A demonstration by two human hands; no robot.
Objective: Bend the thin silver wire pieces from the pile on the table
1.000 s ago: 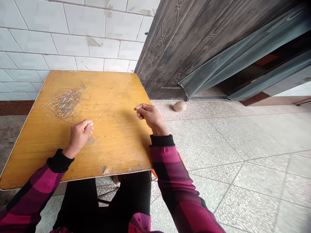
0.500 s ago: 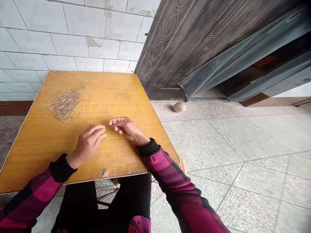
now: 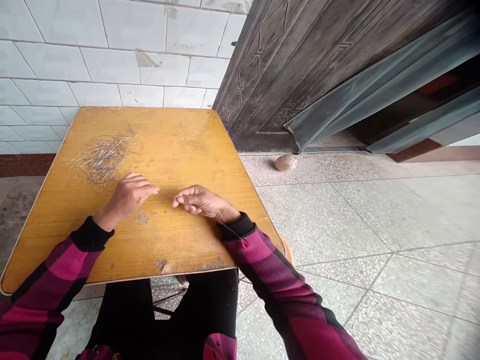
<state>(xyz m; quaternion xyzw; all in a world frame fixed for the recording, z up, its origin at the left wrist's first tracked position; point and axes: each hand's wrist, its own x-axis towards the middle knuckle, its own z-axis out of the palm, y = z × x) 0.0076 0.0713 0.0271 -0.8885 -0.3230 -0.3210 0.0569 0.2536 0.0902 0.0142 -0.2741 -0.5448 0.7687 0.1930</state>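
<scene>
My left hand (image 3: pixel 129 196) rests on the yellow wooden table (image 3: pixel 180 145) with its fingers pinched together, pointing right. My right hand (image 3: pixel 202 201) lies a little to the right of it, fingertips pinched and pointing left. A thin wire or thread (image 3: pixel 225 227) runs from my right fingers back over the wrist; a faint strand spans the gap between the two hands. A loose pile of thin metal wires (image 3: pixel 101 157) lies on the table just beyond my left hand.
The tabletop has chipped patches near its front edge (image 3: pixel 204 264). A white tiled wall (image 3: pixel 112 60) stands behind the table and a dark metal door (image 3: pixel 300 70) to the right. A small ball (image 3: pixel 285 162) lies on the tiled floor by the door.
My right hand came in from the table's right edge to the middle and now faces my left hand. My left hand shifted slightly and closed to a pinch.
</scene>
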